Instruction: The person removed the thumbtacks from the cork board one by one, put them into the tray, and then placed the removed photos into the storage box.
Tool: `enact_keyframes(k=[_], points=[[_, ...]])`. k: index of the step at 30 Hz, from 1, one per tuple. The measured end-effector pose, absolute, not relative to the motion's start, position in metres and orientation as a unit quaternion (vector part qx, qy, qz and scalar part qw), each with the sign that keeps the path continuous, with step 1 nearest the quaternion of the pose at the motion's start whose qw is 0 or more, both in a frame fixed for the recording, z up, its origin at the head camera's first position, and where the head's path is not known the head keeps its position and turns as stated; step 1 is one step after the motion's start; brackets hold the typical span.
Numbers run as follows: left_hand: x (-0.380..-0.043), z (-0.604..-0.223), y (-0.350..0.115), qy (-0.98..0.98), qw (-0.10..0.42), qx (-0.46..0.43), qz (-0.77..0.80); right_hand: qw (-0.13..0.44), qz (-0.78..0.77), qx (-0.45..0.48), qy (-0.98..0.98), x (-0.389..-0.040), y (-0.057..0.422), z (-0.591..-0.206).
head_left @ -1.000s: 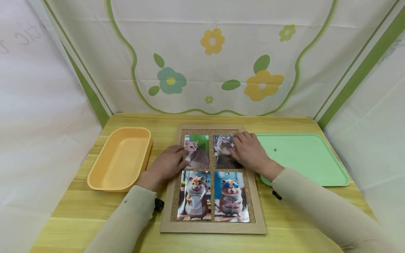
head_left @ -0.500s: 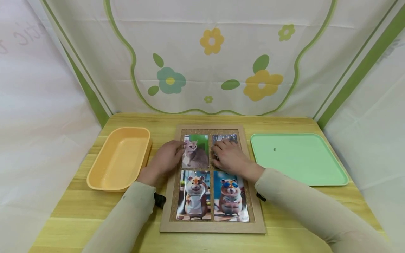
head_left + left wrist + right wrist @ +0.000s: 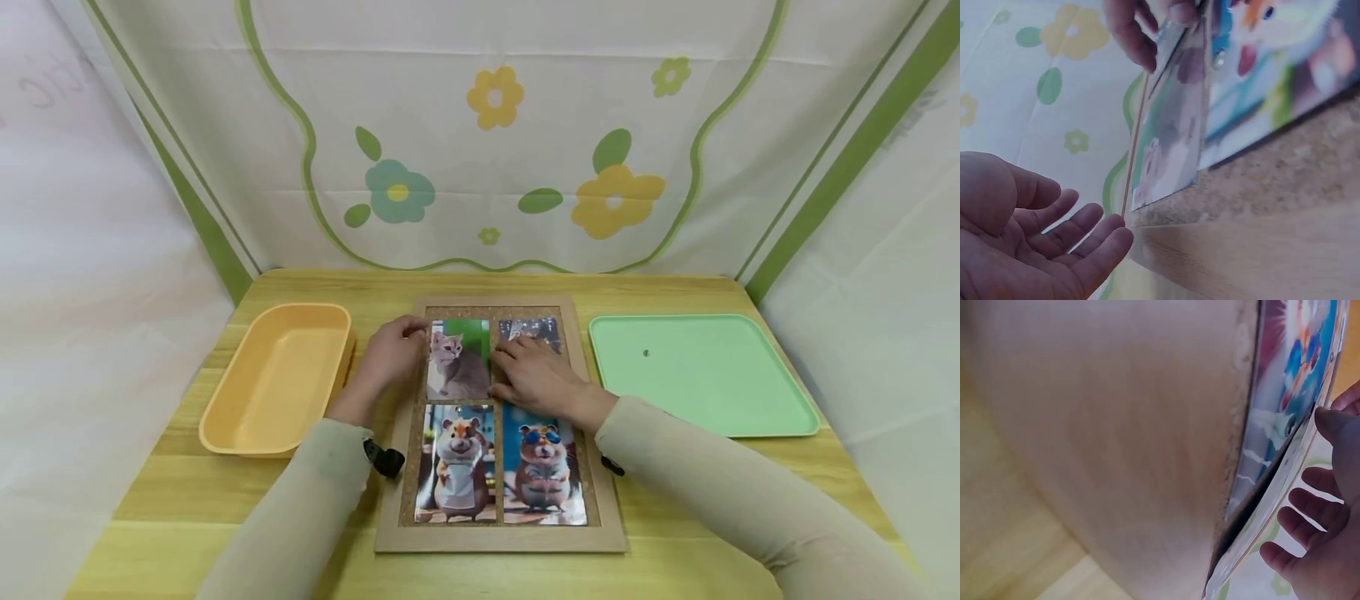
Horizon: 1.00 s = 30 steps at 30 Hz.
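A person's right hand (image 3: 538,375), fingers loosely spread with no pinch visible, lies over a glossy, dark-toned rectangular photo print (image 3: 542,327) at the upper right of a cork board in a pale wooden frame (image 3: 498,542), while the left hand (image 3: 392,354), fingers relaxed and holding nothing, is at the frame's left side, near a glossy rectangular print of a pale cat against green (image 3: 461,367). The dark print looks light, thin and bendable, its shiny face likely slippery and easily smudged or creased; opposite edges, gently held, seem the safest grip.
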<state>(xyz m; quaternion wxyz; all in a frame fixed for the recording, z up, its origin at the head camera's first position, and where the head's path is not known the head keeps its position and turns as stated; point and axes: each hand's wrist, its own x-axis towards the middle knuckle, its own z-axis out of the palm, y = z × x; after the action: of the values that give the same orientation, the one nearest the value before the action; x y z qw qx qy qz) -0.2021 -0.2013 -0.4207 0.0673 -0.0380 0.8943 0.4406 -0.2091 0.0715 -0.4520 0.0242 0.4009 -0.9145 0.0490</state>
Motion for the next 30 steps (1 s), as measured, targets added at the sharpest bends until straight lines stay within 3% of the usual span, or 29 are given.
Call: enact_keyframes(k=[13,30], points=[[-0.208,-0.416,-0.207,0.772,0.156,-0.11,0.607,0.035,0.032,0.426,-0.903,-0.209,0.076,-0.46],[-0.217,-0.408,-0.209,0.692,0.201,-0.161,0.674,0.036,0.02,0.428,-0.903,-0.206,0.076,-0.461]])
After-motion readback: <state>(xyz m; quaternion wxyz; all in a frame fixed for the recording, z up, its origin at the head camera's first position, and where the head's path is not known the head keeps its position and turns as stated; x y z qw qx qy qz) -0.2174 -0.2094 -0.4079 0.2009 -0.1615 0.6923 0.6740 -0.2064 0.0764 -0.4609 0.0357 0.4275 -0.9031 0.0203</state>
